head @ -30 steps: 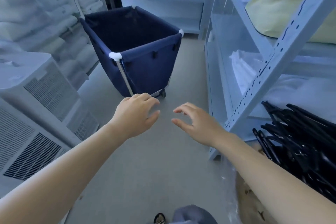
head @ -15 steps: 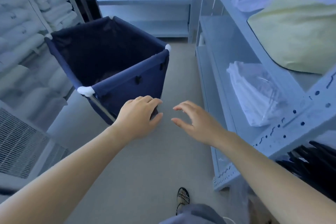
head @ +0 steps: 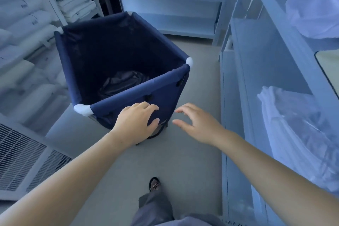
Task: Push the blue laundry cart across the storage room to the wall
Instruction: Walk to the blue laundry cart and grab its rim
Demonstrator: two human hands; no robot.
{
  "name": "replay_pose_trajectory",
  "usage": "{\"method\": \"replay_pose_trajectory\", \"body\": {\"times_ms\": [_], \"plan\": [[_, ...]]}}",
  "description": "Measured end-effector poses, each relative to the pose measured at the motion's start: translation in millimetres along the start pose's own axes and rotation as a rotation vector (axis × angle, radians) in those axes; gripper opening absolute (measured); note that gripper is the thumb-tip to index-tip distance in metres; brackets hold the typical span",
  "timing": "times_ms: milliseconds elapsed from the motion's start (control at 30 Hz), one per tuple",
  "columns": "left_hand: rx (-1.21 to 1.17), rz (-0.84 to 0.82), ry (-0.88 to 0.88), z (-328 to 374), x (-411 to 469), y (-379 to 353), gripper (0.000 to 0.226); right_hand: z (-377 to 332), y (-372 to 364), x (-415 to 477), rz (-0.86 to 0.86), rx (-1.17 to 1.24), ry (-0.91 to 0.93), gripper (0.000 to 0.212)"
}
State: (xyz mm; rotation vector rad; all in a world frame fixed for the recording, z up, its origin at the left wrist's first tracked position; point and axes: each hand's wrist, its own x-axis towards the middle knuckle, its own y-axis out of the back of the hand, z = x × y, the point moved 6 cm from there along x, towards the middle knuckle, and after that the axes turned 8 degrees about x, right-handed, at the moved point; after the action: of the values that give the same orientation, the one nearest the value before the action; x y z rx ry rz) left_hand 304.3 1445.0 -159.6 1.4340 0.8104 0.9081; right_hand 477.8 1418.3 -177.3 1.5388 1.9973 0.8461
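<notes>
fingers of the left hand were spread and slightly curled, holding nothing, hovering in front of the cart's near wall just under its top rail; whether they touched the fabric could not be told. on the far left stood shelves of folded bedding, with a vented unit on the floor below. the cart, a dark blue fabric bin on a frame with white corner caps, sat on the grey floor in the aisle, turned cornerwise to the person, so its near rail ran from the low left cap up to the right cap. some dark cloth lay in its bottom. it lay directly ahead of and slightly left of both hands. the left hand was plainly the nearer one, already over the near panel. the right hand hung open, fingers apart, empty, beside the cart's right corner and clear of it, over bare floor. further right stood a metal rack holding bagged white linen. more shelving closed off the aisle's far end. judging from this, the push had not yet begun: the next move likely called for both palms on the slanted near rail, the right hand needing to travel forward and left to reach it. since the cart stood skewed, an uneven push could have swung it toward the bedding shelves.
</notes>
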Motion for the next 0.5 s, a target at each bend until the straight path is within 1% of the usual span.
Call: {"method": "replay_pose_trajectory", "body": {"times_ms": [167,233,433,500], "plan": [[-0.044,-0.030,0.073,-41,49,-32,0.039,24,-15,78,-0.134,-0.113,-0.013,0.047],[-0.063,-0.042,0.095,-57,72,-42,0.040,29,-21,110,-0.163,-0.164,-0.004,0.049],[-0.126,-0.142,0.201,-113,134,-70,0.041,39,-40,202,-0.313,-0.265,-0.013,0.052],[-0.134,-0.158,0.211,-132,155,-77,0.040,41,-43,234,-0.327,-0.280,-0.025,0.054]]}}
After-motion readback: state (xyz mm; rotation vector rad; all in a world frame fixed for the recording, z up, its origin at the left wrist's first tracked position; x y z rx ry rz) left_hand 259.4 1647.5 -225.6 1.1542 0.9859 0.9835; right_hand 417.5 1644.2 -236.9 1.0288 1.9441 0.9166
